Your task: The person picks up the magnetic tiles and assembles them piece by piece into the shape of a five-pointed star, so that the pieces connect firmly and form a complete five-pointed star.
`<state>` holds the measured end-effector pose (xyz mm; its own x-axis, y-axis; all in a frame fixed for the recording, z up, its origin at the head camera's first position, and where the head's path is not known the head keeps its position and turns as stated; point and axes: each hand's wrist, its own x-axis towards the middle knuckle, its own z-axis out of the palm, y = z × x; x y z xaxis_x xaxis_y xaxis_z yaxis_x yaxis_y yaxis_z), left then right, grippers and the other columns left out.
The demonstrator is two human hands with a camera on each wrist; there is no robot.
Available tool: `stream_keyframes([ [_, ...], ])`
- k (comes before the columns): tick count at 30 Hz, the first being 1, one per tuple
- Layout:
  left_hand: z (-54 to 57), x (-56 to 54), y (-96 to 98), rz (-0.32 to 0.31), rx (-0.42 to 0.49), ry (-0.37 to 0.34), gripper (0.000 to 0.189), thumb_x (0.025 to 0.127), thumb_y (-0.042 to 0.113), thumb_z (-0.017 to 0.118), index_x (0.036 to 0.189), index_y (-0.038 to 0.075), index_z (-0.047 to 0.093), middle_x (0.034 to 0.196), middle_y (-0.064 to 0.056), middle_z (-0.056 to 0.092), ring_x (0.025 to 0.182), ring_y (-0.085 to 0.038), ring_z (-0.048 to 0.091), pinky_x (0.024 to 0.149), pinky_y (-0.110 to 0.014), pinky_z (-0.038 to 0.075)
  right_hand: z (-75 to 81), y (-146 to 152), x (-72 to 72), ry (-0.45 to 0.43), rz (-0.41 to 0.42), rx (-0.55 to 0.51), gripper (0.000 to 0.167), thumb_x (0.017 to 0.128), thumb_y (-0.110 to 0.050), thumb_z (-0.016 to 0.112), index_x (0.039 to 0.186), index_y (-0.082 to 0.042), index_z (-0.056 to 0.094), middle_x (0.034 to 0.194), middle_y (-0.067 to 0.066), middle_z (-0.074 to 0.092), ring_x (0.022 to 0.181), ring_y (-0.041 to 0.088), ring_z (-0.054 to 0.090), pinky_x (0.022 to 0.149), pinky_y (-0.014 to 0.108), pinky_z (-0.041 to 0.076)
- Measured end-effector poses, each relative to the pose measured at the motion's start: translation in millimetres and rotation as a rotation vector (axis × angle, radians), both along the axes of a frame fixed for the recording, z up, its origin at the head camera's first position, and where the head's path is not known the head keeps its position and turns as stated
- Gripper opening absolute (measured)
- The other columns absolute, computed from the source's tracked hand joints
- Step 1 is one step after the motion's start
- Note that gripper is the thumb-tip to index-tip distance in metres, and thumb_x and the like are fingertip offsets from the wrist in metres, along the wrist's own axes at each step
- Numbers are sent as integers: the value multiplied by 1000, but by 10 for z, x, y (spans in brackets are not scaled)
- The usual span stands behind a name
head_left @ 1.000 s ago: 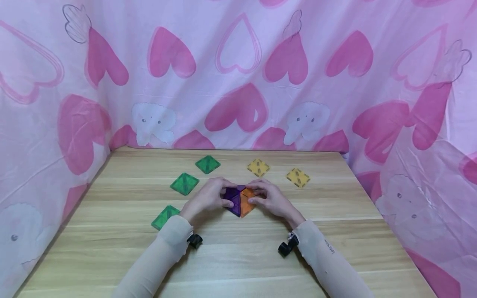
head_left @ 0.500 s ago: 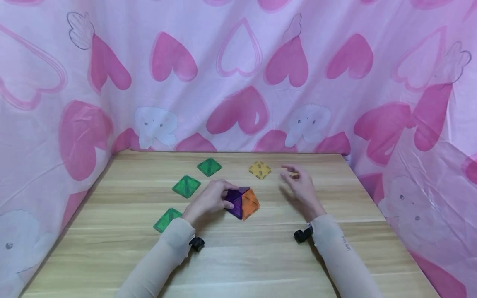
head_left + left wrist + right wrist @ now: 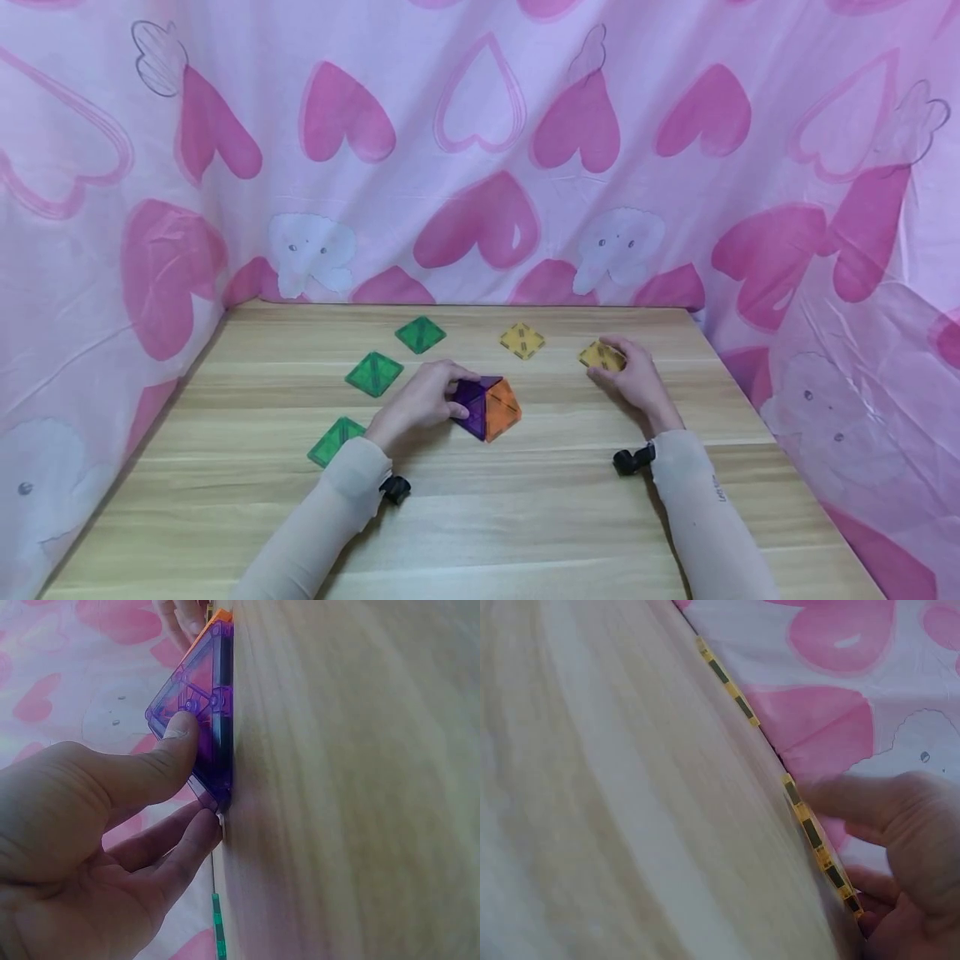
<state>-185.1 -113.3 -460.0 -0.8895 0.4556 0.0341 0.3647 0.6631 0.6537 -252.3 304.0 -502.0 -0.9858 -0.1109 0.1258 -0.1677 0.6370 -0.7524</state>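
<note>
Purple and orange structure point(image 3: 489, 408) is, in the head view, near the middle of the wooden table point(image 3: 480, 525), its purple part toward the left and the far side, its orange part toward the right. Left hand point(image 3: 423, 398) grasps the purple part at its left side. Right hand point(image 3: 636, 379) is well apart from it and has thumb and fingers about the right yellow tile point(image 3: 598, 357), which lies flat. Left yellow tile point(image 3: 522, 341) lies near, and three green tiles point(image 3: 374, 374) lie to the left. Behind the table hangs a pink curtain point(image 3: 347, 112) with hearts.

In the left wrist view, the thumb presses on a purple triangle, which leans up from the table; fingers touch its lower corner.

In the right wrist view, the right hand, somewhat blurred, holds the right yellow tile between its opposite ends.
</note>
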Motion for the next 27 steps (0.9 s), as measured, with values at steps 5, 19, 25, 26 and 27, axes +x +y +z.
stream_keyframes([
  [5,-2,5,1,-10,3,1,60,89,7,94,145,9,74,143,-12,72,138,-31,65,116,-47,55,-7,-17,18,-17,23,29,74,99,-22,89,161,-3,54,166,27,49,153,47,45,129,65,33],
  [19,2,32,41,-62,62,-83,60,86,1,95,142,13,76,145,-14,70,131,-38,71,108,-47,61,112,-346,99,-104,257,75,83,88,-31,97,158,-9,58,161,20,45,143,43,46,120,65,43],
  [25,13,42,41,-78,46,-83,60,85,3,97,140,13,78,141,-11,71,128,-35,72,106,-44,63,107,-436,104,-78,296,59,79,87,-20,98,153,-2,57,164,17,50,146,41,50,125,61,41],
  [26,11,43,40,-81,48,-86,60,85,2,97,140,13,78,140,-11,71,128,-35,72,106,-44,63,100,-442,105,-75,293,64,79,87,-20,98,153,-3,58,162,17,52,143,39,52,123,60,43],
  [27,9,44,38,-83,50,-90,59,85,2,97,140,13,78,140,-11,71,128,-35,72,106,-43,63,90,-448,108,-74,290,64,78,87,-20,98,152,-4,58,160,16,53,140,39,53,121,59,44],
])
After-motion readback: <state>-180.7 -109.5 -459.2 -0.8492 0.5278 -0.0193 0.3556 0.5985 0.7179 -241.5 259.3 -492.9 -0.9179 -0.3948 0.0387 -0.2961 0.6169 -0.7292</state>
